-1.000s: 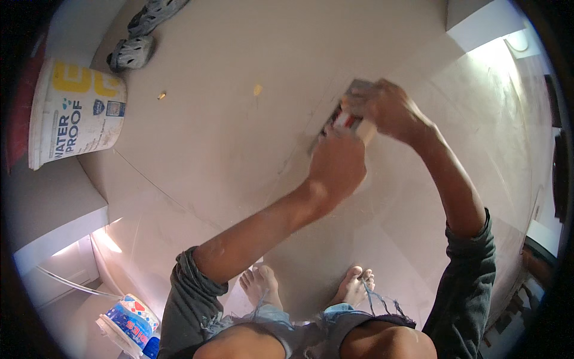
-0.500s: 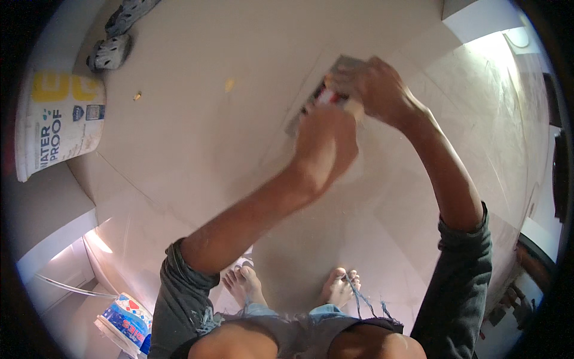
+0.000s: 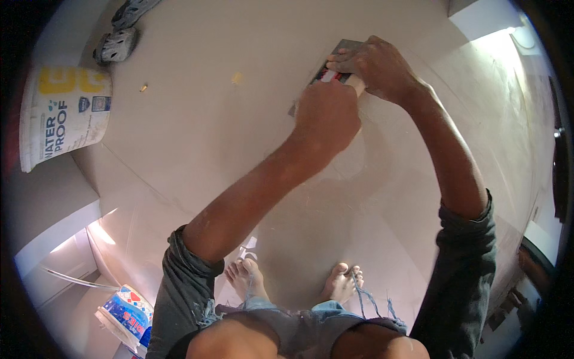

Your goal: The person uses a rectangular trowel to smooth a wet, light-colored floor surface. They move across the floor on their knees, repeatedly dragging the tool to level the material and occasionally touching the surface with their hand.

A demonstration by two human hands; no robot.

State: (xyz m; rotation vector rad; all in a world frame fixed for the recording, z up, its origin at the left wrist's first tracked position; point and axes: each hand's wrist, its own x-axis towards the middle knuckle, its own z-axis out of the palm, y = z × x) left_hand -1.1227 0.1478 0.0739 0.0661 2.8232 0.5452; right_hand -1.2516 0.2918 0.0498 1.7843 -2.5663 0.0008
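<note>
A flat trowel (image 3: 348, 45) with a grey rectangular plate, a red-and-white label and a pale wooden handle lies against the smooth beige floor (image 3: 239, 143), ahead of me and slightly right of centre. My left hand (image 3: 327, 113) is wrapped round its handle, with the fingers mostly hidden from above. Over the plate's far right part, my right hand (image 3: 382, 69) bears down with bent fingers, holding the trowel's edge and handle end. The plate's underside is hidden.
A white bucket (image 3: 72, 119) with yellow and blue print stands at left, near grey-white shoes (image 3: 116, 45). A smaller blue-and-white bucket (image 3: 127, 314) with a wire handle is at lower left. My bare feet (image 3: 341, 284) are on the floor. A pale block-like projection (image 3: 484, 18) is at upper right.
Both hands have moved the trowel slightly farther from me. Their grip looks the same, and the earlier motion blur is gone. The whole view has shifted a little.
</note>
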